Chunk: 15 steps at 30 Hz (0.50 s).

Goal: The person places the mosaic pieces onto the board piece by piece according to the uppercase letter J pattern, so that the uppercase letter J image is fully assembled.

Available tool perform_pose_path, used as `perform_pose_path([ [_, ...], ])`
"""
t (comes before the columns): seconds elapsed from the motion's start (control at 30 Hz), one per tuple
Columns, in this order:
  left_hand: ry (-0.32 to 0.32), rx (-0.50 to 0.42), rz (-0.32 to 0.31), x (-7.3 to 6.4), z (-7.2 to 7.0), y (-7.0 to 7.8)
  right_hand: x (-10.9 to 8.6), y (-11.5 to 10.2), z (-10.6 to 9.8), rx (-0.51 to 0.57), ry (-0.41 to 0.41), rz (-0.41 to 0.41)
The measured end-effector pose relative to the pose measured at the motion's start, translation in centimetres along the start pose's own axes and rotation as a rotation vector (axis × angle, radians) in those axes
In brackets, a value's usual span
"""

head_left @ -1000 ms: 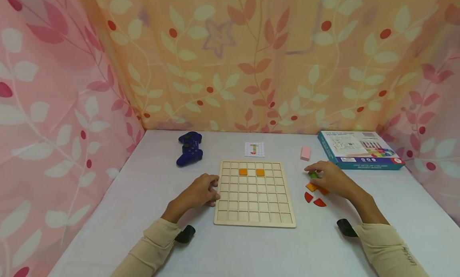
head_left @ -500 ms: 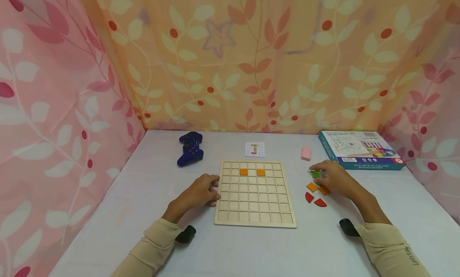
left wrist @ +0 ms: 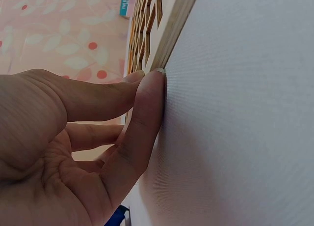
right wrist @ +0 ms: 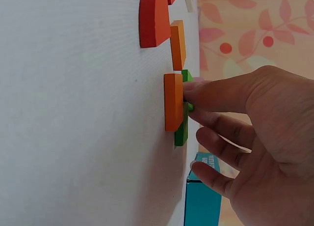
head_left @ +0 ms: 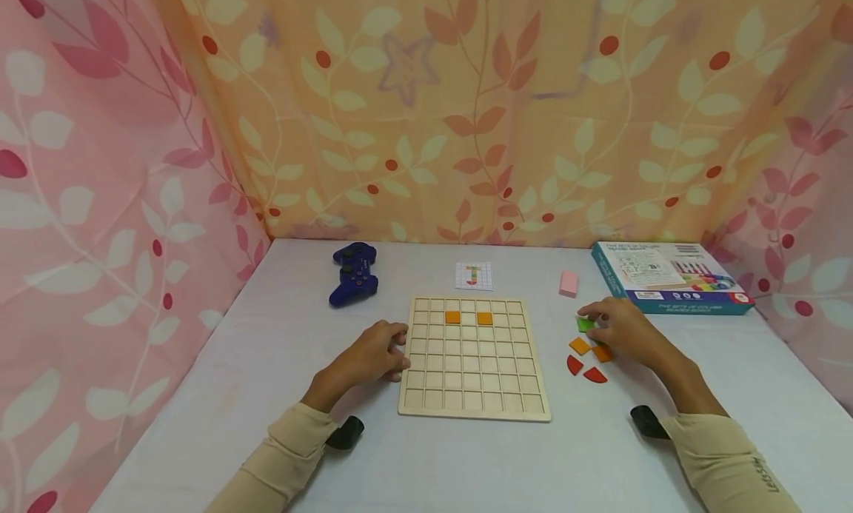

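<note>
My left hand (head_left: 372, 351) is at the left edge of a light wooden grid board (head_left: 471, 383); in the left wrist view its thumb and a fingertip pinch the board's rim (left wrist: 169, 37). Two orange square tiles (head_left: 452, 317) sit in the second row of cells. To the board's right, my right hand (head_left: 620, 326) is over a small group of tiles, thumb and index finger on a green tile (head_left: 585, 325). The right wrist view shows a second green tile (right wrist: 181, 132) partly behind an orange tile (right wrist: 173, 102).
Another orange tile (head_left: 580, 346) and two red quarter-round tiles (head_left: 595, 375) lie nearer me. Behind the board is a pattern card (head_left: 474, 276). A pink block (head_left: 569, 283) and a printed box (head_left: 673, 276) stand back right, a blue game controller (head_left: 354, 275) back left.
My right hand has shifted slightly right, and more of the green and orange tiles shows around its fingers. The left hand stays at the board's edge.
</note>
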<state>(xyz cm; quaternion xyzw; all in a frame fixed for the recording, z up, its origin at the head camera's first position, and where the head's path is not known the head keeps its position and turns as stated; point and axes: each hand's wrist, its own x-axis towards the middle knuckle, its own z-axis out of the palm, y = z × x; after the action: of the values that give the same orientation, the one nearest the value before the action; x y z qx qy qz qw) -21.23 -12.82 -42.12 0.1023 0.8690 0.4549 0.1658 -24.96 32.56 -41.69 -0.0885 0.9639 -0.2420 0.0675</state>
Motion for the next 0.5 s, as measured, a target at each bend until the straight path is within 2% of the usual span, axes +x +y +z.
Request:
perform_pose_path([
  [0.27, -0.004, -0.001, 0.005, 0.0, 0.0, -0.2, 0.3, -0.3, 0.1, 0.011, -0.027, -0.006],
  [0.5, -0.012, -0.002, 0.008, 0.0, 0.0, -0.2, 0.9, -1.6, 0.6, 0.02, -0.008, -0.063],
])
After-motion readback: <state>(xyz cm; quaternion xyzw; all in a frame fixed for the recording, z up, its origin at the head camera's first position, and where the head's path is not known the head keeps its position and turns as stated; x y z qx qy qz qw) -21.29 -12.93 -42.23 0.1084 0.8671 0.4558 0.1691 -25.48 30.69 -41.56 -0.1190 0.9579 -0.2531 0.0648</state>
